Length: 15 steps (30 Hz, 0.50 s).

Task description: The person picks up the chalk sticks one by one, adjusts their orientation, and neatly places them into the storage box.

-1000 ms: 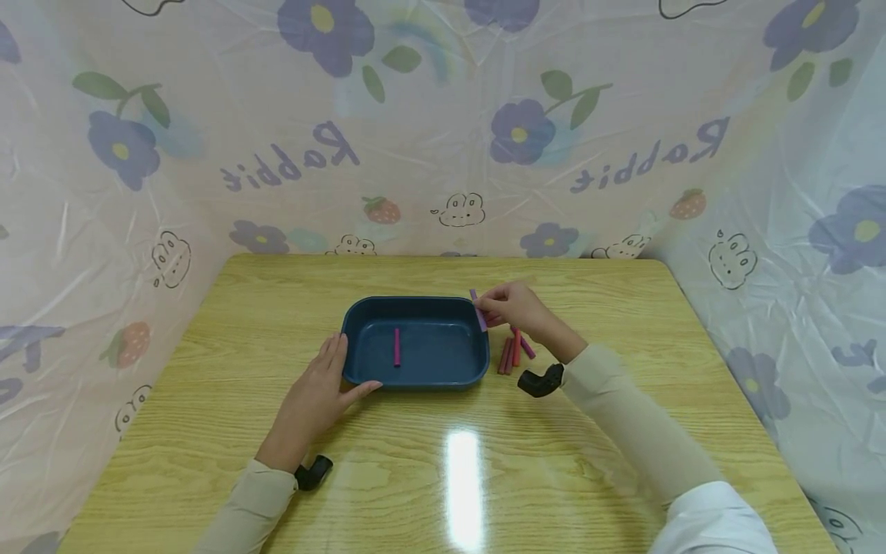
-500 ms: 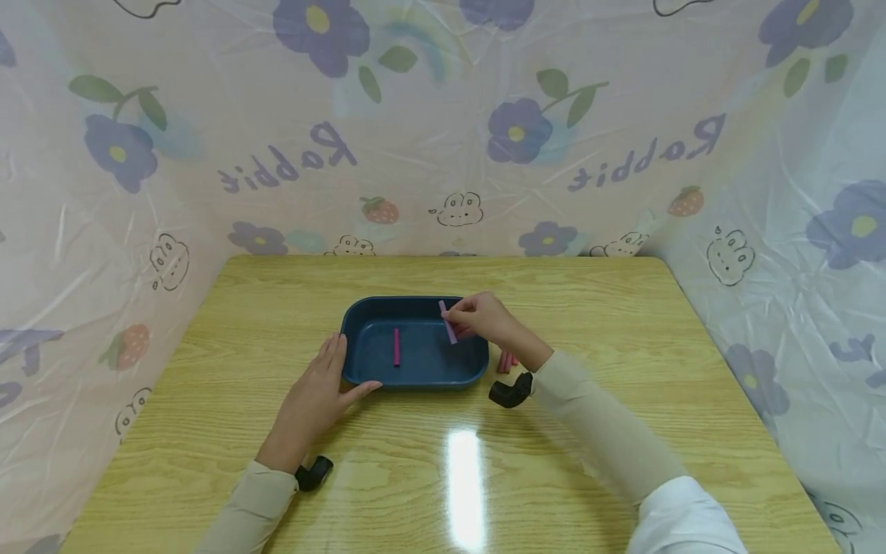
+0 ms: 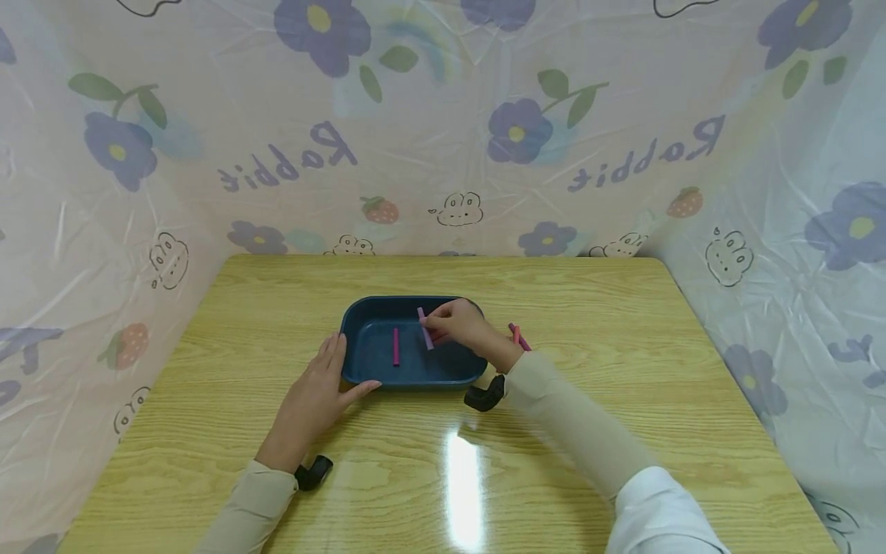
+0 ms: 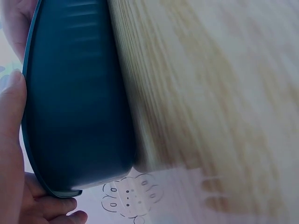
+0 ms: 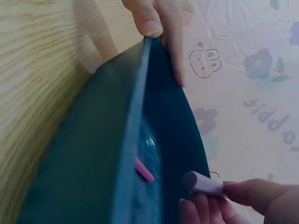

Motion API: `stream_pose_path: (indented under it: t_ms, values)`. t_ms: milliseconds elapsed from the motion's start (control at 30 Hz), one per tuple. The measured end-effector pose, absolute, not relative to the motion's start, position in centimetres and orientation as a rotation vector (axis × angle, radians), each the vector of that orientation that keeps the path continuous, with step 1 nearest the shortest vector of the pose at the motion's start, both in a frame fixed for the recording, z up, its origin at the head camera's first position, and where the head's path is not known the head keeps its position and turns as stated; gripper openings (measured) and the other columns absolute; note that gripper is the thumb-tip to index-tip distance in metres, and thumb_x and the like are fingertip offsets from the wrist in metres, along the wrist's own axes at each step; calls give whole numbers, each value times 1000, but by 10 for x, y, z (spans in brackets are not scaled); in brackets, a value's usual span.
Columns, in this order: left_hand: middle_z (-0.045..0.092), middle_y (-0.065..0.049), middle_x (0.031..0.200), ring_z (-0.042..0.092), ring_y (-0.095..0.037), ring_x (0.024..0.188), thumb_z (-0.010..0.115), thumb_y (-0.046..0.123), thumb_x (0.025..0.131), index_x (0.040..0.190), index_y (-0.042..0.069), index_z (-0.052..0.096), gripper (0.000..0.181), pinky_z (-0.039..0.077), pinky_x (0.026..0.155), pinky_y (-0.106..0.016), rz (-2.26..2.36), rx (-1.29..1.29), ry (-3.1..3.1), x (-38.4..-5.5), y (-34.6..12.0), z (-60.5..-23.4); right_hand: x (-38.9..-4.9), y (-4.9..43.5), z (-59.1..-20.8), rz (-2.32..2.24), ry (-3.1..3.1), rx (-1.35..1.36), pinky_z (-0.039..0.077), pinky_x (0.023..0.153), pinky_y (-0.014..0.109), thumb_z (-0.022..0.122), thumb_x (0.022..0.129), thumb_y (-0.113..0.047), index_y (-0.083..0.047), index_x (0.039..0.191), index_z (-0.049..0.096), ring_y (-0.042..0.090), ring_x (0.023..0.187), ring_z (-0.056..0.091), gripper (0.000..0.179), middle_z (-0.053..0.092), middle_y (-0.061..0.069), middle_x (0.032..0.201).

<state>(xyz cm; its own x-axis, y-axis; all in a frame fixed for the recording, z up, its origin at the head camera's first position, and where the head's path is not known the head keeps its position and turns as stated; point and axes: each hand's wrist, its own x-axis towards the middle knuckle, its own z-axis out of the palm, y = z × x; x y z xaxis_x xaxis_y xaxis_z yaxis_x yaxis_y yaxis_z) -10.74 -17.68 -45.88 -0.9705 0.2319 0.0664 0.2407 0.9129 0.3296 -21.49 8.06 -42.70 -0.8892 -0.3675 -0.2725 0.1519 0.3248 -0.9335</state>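
Observation:
A dark blue rectangular dish [image 3: 415, 383] stands on the table. My left hand [image 3: 313, 404] rests at its near left corner, fingers extended along the left side and thumb on the front rim. My right hand [image 3: 462, 323] pinches a lilac chalk-like stick [image 5: 208, 185] between thumb and fingers, over the inside of the dish. A magenta stick [image 3: 397, 347] lies on the dish floor, left of the held one. In the right wrist view, this magenta stick [image 5: 145, 171] shows just past the near rim.
Right of the dish, a dark pink stick [image 3: 522, 342] and a red stick [image 3: 516, 335] lie on the wooden table [image 3: 595, 308], partly behind my right wrist. A black wrist device [image 3: 484, 394] is on each arm. A patterned curtain [image 3: 415, 154] stands behind the table.
My right hand has carried the lilac stick left, from the dish's right rim to above its middle. The left hand and the dish have stayed in place.

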Motion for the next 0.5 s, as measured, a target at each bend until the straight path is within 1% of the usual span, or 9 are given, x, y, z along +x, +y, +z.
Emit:
stream_pose_path:
  t_ms: [233,400,500]
  values:
    - [15,-20,152,14,-32,139,47,70,81,148,-1,13,103,27,105,-51,-528,-373,-3042,-108,-177,-460,-214,69,-431,-1584,2147,-192,54,76,43,61,91,-16,10,104,66,20,75,68,30,68,14,86]
    - [15,-20,152,15,-33,139,48,70,81,148,-1,12,103,27,105,-51,-523,-375,-3041,-108,-177,-462,-215,63,-437,-1610,2133,-165,55,73,40,63,90,-16,10,102,66,20,74,67,29,68,14,85]
    - [15,-20,152,15,-33,139,44,72,81,148,-1,12,104,27,105,-51,-520,-378,-3041,-108,-178,-461,-216,60,-440,-1621,2126,-145,55,72,39,63,89,-14,10,99,67,20,72,67,27,68,14,83]
